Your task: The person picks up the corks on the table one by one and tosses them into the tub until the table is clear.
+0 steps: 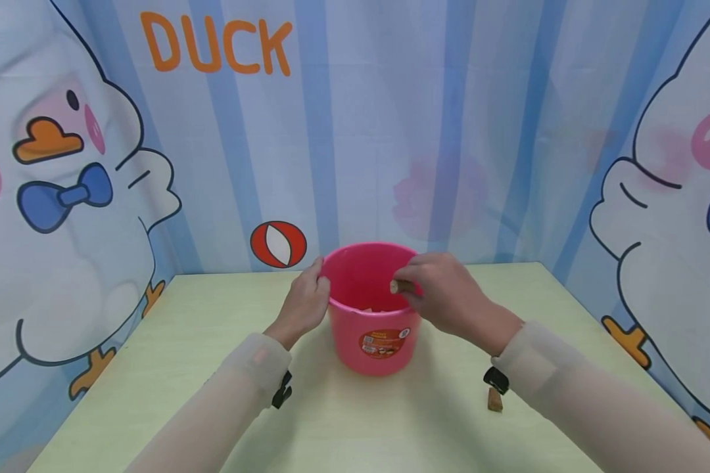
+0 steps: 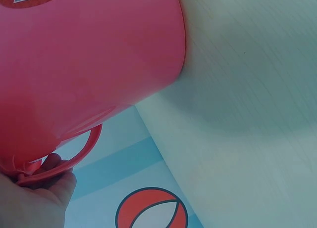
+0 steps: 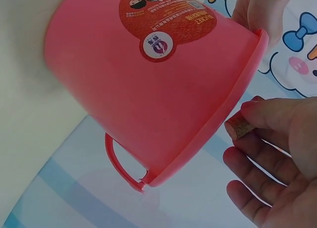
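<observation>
A pink plastic bucket with an orange-red label stands upright on the table. My left hand grips its left rim, and in the left wrist view those fingers are at the handle's attachment. Over the right side of the bucket's mouth, my right hand pinches a short brown cork between thumb and forefinger. The other right fingers are spread loosely in the right wrist view. A few pale pieces show low inside the bucket, mostly hidden by its front wall.
A second small brown cork piece lies on the pale table, by the right forearm. Behind the table hangs a blue striped curtain printed with ducks. The bucket's handle hangs along its side.
</observation>
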Demonstrator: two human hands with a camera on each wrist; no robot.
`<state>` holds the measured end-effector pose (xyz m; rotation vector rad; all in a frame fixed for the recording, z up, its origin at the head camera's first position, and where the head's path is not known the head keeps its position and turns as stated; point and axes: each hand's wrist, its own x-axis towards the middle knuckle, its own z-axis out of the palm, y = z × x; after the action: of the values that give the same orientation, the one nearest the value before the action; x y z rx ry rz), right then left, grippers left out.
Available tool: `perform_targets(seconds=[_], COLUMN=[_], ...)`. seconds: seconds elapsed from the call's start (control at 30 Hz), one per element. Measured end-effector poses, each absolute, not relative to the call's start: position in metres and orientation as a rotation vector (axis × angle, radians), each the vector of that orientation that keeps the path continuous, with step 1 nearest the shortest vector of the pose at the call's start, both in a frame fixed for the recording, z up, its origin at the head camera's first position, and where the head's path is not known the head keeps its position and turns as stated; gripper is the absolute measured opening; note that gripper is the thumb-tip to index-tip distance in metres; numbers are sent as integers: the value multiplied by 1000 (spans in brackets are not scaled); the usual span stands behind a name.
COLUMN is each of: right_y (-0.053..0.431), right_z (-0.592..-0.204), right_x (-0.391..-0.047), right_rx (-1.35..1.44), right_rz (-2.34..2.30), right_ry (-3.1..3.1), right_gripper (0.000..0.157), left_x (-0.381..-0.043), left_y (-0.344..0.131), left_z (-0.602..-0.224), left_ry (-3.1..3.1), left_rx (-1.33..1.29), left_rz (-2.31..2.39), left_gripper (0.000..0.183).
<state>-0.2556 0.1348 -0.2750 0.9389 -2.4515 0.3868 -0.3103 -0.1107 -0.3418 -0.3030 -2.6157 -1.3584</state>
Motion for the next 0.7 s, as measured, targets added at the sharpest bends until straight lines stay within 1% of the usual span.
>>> perform_targets(seconds=[0.13, 0.37, 0.53, 0.7], right_y=[130, 124, 121, 120], right_z=[-276, -277, -278, -277], right_x=[-256, -260, -262, -261], right_rx=[943, 940, 927, 878], right_rz=[355, 296, 256, 237], right_ry=[-2479, -2555, -2622, -2664], right_gripper=[24, 31, 32, 41], left_x=[-311, -308, -308, -308], left_y=[-111, -112, -112, -111], left_z=[-342, -343, -342, -342], left_ry=[-2618, -2617, -2613, -2602], left_rx=[-303, -299, -310, -317], left_rz=[-1364, -1372, -1376, -1390], left_gripper=[61, 62, 62, 62])
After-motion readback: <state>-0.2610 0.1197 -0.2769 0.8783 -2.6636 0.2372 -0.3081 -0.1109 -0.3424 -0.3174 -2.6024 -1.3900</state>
